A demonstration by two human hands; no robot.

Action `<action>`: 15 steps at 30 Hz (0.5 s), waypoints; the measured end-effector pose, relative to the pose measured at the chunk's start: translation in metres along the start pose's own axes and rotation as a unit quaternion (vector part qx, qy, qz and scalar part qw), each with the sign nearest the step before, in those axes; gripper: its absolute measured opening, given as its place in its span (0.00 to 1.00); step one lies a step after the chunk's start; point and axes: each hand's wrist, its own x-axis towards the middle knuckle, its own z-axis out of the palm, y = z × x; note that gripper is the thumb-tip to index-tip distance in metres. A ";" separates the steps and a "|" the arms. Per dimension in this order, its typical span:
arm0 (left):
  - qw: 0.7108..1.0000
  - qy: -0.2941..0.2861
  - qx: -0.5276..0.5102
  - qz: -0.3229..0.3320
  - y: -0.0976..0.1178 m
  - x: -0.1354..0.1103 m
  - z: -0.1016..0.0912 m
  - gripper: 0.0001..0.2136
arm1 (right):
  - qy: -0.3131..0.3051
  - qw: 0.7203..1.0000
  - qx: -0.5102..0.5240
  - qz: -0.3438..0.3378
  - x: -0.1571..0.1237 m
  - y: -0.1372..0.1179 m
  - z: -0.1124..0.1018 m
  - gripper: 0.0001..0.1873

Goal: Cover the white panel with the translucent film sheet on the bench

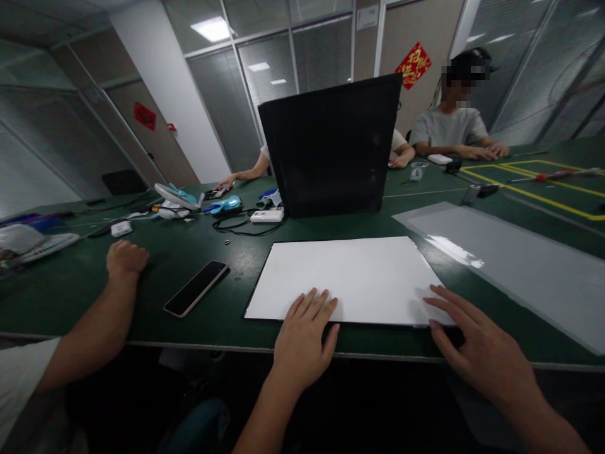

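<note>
A white rectangular sheet with a thin dark edge (350,268) lies flat on the green table in front of me. My left hand (305,337) rests its outstretched fingers on the sheet's near edge, left of its middle. At the near right corner is my right hand (477,340), fingers spread, the tips touching or just over the sheet. Neither hand grips anything. Behind the sheet a large black panel (335,151) stands upright, leaning slightly. A translucent sheet (515,265) lies to the right, with light glinting off it.
A phone (197,289) lies left of the white sheet, and a neighbour's closed hand (126,257) rests beyond it. Cables, a white power strip (267,215) and a small fan (176,197) sit farther back. A person (456,129) sits at the far right, another behind the panel.
</note>
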 end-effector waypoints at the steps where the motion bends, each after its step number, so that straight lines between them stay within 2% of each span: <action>1: 1.000 -0.004 0.003 -0.001 0.000 0.000 0.000 0.21 | 0.000 1.000 0.000 0.001 0.000 0.000 0.000 0.23; 9: 1.000 -0.008 0.027 0.001 0.002 0.002 -0.002 0.21 | -0.044 0.998 0.017 -0.045 0.000 -0.002 -0.003 0.23; 11: 1.000 -0.009 0.026 0.000 0.002 0.002 -0.003 0.21 | -0.040 0.998 0.029 -0.042 -0.001 0.001 -0.007 0.23; 13: 1.000 -0.012 0.026 -0.001 0.003 0.003 -0.003 0.21 | -0.010 1.000 0.022 -0.014 -0.008 0.012 -0.014 0.24; 15: 1.000 -0.014 0.026 -0.001 0.003 0.003 -0.003 0.21 | 0.022 0.999 0.000 0.023 -0.024 0.037 -0.021 0.25</action>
